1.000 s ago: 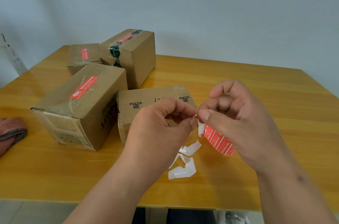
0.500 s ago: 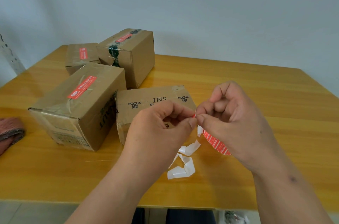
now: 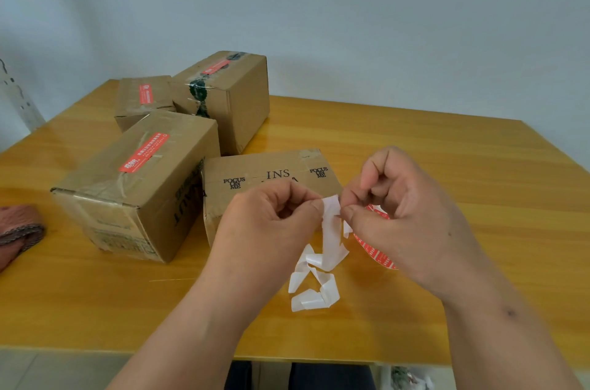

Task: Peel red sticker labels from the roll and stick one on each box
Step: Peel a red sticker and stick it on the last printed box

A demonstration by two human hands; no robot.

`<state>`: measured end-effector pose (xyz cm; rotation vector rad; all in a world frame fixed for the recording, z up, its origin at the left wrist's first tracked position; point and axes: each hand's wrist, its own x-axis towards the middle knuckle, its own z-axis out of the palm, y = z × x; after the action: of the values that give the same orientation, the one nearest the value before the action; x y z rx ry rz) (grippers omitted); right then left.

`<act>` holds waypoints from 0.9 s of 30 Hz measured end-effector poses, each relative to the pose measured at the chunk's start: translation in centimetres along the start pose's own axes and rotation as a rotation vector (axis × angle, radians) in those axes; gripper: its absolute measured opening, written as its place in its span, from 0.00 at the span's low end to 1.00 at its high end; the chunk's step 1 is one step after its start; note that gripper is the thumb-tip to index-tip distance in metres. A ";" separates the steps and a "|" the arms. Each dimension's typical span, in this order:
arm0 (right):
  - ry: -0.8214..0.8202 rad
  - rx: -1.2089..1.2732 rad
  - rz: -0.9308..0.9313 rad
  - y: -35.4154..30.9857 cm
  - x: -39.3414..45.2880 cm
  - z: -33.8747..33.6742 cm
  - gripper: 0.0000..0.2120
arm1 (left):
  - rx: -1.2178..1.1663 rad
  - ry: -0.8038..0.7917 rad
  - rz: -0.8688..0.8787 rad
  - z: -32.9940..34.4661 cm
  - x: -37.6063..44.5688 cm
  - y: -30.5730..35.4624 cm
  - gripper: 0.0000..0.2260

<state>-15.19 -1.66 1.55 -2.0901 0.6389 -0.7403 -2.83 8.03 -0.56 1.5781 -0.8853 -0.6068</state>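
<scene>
My left hand (image 3: 271, 223) pinches the top of a white backing strip (image 3: 330, 230) that hangs in curls down to the table. My right hand (image 3: 405, 214) holds the red sticker roll (image 3: 378, 254), mostly hidden behind the palm, with thumb and forefinger pinched at the strip's edge. Just behind my hands lies a flat box printed "INS" (image 3: 255, 176) with no red label showing. Three other boxes carry red labels: a near left box (image 3: 140, 185), a small far box (image 3: 143, 96) and a tall far box (image 3: 230, 96).
The boxes stand on a yellow wooden table (image 3: 447, 166) against a pale wall. A pink cloth (image 3: 17, 227) lies at the left edge. Bare tabletop lies to the right of my hands.
My left hand has pulled away from the right, and a longer length of white backing strip now shows between the hands. The boxes have not moved.
</scene>
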 end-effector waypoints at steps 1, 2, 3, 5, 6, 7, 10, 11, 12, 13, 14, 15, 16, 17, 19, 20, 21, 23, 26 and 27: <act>0.005 -0.017 0.006 0.0 -0.1 -0.1 0.13 | -0.009 0.014 -0.006 -0.1 0.0 0.0 0.05; 0.010 -0.040 0.016 0.1 -0.1 -0.2 0.13 | -0.021 0.035 -0.013 -0.3 0.0 0.0 0.05; 0.015 -0.064 0.026 0.1 -0.2 -0.4 0.13 | -0.039 0.059 -0.021 -0.5 0.1 0.0 0.05; 0.023 -0.105 0.048 0.4 -0.2 -0.7 0.11 | -0.091 0.116 -0.028 -1.0 0.2 0.1 0.05; 0.025 -0.125 0.061 0.5 -0.2 -0.8 0.11 | -0.115 0.147 -0.028 -1.3 0.3 0.2 0.05; 0.028 -0.155 0.073 0.7 -0.1 -0.9 0.11 | -0.132 0.175 -0.026 -1.5 0.4 0.3 0.05; 0.025 -0.272 0.103 1.1 0.0 -1.1 0.12 | -0.189 0.264 0.001 -2.3 0.8 0.0 0.06; 0.019 -0.315 0.116 1.2 0.1 -1.1 0.11 | -0.210 0.294 0.021 -2.6 1.0 -0.2 0.07; 0.010 -0.365 0.131 1.2 0.1 -1.1 0.11 | -0.227 0.319 0.040 -2.8 1.3 -0.4 0.09; -0.002 -0.421 0.142 1.3 0.2 -1.1 0.10 | -0.244 0.338 0.054 -3.1 1.5 -0.5 0.11; -0.011 -0.482 0.147 1.4 0.2 -1.0 0.10 | -0.266 0.349 0.065 -3.3 1.6 -0.6 0.12; -0.014 -0.541 0.149 1.5 0.3 -0.9 0.10 | -0.288 0.349 0.076 -3.5 1.7 -0.6 0.14; -0.008 -0.588 0.149 1.6 0.3 -0.8 0.10 | -0.304 0.345 0.088 -3.7 1.8 -0.7 0.14; 0.004 -0.618 0.147 1.7 0.3 -0.7 0.10 | -0.315 0.335 0.097 -3.8 1.8 -0.7 0.15; 0.019 -0.641 0.126 1.8 0.5 -0.4 0.12 | -0.322 0.298 0.113 -3.8 1.8 -0.7 0.15; 0.009 -0.637 0.113 1.8 0.6 -0.2 0.13 | -0.316 0.275 0.118 -3.7 1.7 -0.7 0.15; -0.015 -0.630 0.103 1.8 0.7 0.0 0.14 | -0.302 0.249 0.125 -3.6 1.6 -0.7 0.15; -0.065 -0.631 0.090 1.7 0.9 0.4 0.15 | -0.268 0.194 0.145 -3.4 1.5 -0.8 0.13; -0.026 -0.556 0.096 1.5 1.2 0.7 0.14 | -0.268 0.112 0.149 -3.2 1.1 -0.7 0.09; 0.014 -0.493 0.121 1.3 1.3 0.7 0.12 | -0.270 0.081 0.153 -3.1 1.0 -0.6 0.08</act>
<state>-14.10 -2.86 0.48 -2.4613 1.0281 -0.5677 0.36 9.06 -0.40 1.2711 -0.8179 -0.5258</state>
